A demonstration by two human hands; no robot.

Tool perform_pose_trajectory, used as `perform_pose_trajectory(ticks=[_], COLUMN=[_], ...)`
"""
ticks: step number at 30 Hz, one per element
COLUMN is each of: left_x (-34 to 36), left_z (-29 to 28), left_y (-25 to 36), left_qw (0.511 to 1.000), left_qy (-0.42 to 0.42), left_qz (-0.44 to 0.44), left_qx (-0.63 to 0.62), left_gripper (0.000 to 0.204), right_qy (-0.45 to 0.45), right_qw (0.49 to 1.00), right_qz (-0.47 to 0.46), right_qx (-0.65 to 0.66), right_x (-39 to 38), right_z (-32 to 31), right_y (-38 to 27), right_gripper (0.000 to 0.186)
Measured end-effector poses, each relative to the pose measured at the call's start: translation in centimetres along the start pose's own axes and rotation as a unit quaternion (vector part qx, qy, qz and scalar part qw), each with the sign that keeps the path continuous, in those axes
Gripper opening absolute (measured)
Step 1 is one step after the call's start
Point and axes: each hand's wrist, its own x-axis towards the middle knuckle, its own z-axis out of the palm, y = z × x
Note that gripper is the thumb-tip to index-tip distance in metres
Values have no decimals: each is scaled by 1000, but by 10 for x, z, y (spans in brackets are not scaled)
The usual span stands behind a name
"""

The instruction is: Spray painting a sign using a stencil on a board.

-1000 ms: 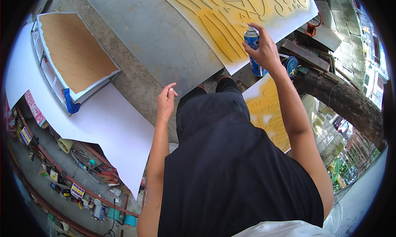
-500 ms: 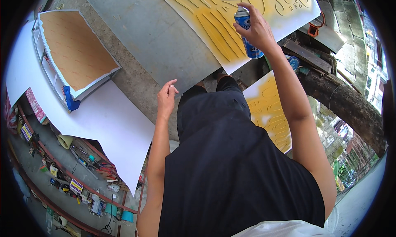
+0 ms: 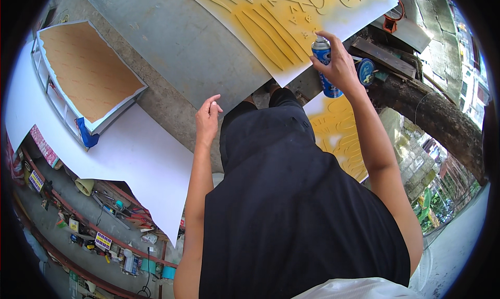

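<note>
My right hand point(image 3: 341, 65) is wrapped around a blue spray can point(image 3: 329, 88), with the index finger bent over its top. The can stands roughly upright, just off the near right edge of a white sheet point(image 3: 276, 36) sprayed yellow-gold. Raised strips and curly shapes lie on that sheet, coated in the same yellow. My left hand point(image 3: 207, 121) hovers empty in front of my body, index finger stretched and the other fingers loosely bent. Below it and farther off lies a grey metal sheet point(image 3: 172, 44). No spray mist is visible.
A second yellow-sprayed sheet point(image 3: 336, 132) lies right of my legs. On the left, a framed brown panel point(image 3: 94, 70) rests on a large white sheet point(image 3: 151, 153), near shelves of tools point(image 3: 99, 236). To the right are a thick log point(image 3: 432, 106) and a round blue tin point(image 3: 365, 71).
My right hand has drawn the spray can nearer and slightly right, off the yellow-sprayed sheet. The whole view has shifted a little. My left hand keeps about the same pose.
</note>
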Motion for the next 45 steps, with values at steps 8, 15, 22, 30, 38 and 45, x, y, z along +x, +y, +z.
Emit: perform_pose_trajectory(ticks=[8,15,22,30,38,45], left_x=[8,7,-6,-3,3,-5], left_z=[2,0,-10,-15,-28,-21], left_y=[8,18,7,-3,-4,-2], left_qw=[1000,999,999,998,996,996], left_qy=[-24,-30,-30,-41,-55,-54], left_qz=[1,24,15,25,48,40], left_qx=[12,31,26,35,51,59], left_gripper=[31,32,32,33,32,32], right_qy=[-16,66,42,26,56,64], right_qw=[998,996,999,999,995,992], right_qz=[55,-38,-6,36,52,84], right_qx=[9,40,28,19,58,67], right_x=[-43,-1,-8,-61,-76,-104], right_z=[-16,6,18,4,7,-1], right_y=[8,-8,2,-1,-10,-4], right_gripper=[69,69,67,67,68,68])
